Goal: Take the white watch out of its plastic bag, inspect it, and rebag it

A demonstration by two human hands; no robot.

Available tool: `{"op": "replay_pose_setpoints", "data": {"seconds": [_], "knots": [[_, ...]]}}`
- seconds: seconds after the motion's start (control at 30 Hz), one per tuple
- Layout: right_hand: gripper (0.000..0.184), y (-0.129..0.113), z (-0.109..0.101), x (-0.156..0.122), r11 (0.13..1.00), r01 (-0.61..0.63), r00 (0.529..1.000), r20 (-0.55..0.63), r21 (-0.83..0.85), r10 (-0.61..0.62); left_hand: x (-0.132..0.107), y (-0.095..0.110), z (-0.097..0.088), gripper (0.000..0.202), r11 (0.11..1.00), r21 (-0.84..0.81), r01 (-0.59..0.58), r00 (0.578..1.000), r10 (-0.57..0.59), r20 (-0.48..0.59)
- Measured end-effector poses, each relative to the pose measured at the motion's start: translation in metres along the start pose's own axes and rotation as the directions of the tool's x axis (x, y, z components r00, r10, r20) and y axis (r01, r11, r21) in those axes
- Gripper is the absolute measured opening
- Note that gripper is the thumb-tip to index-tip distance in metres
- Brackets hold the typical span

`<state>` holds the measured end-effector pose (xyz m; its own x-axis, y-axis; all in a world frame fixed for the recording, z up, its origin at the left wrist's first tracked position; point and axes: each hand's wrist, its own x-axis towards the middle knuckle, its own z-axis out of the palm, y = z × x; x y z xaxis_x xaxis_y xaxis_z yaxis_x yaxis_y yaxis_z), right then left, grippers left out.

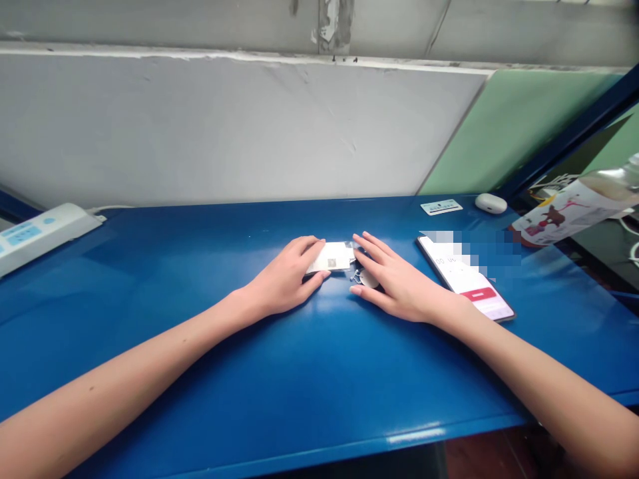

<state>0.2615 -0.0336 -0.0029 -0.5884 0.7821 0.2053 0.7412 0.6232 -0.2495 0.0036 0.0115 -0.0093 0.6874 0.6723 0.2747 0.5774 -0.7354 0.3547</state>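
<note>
A white card-like packet (335,256) with a small printed square and a clear plastic edge lies on the blue table (319,372). My left hand (287,274) is closed on its left end, thumb on the near side and fingers on the far side. Close to the packet's right end, my right hand (392,279) rests low with its fingers spread apart. Partly under that hand lies a pale round disc (369,278) with a small metal chain (355,277) beside it. The palm hides the disc's right part.
Right of my right hand lies a phone (469,286) with its screen lit. Behind it are a printed card (441,207) and a white earphone case (490,203). A labelled bottle (574,206) leans at far right. A white power strip (50,233) sits at far left.
</note>
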Motion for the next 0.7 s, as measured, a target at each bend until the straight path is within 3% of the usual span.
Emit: {"op": "replay_pose_setpoints", "data": {"seconds": [0.3, 0.5, 0.7], "knots": [[0.06, -0.005, -0.003, 0.003, 0.996, -0.038, 0.994, 0.103, 0.081, 0.029, 0.0, 0.0, 0.0, 0.054, 0.999, -0.023, -0.032, 0.999, 0.032, 0.013], [0.064, 0.001, -0.004, 0.0, 0.999, -0.03, 0.998, 0.064, 0.027, 0.028, 0.0, 0.004, -0.002, 0.055, 0.997, 0.08, -0.015, 0.998, 0.01, 0.068], [0.059, 0.007, -0.016, 0.0, 0.999, -0.05, 0.998, -0.047, 0.012, 0.051, 0.001, 0.007, -0.008, 0.068, 0.985, 0.162, -0.065, 0.971, 0.025, 0.237]]}}
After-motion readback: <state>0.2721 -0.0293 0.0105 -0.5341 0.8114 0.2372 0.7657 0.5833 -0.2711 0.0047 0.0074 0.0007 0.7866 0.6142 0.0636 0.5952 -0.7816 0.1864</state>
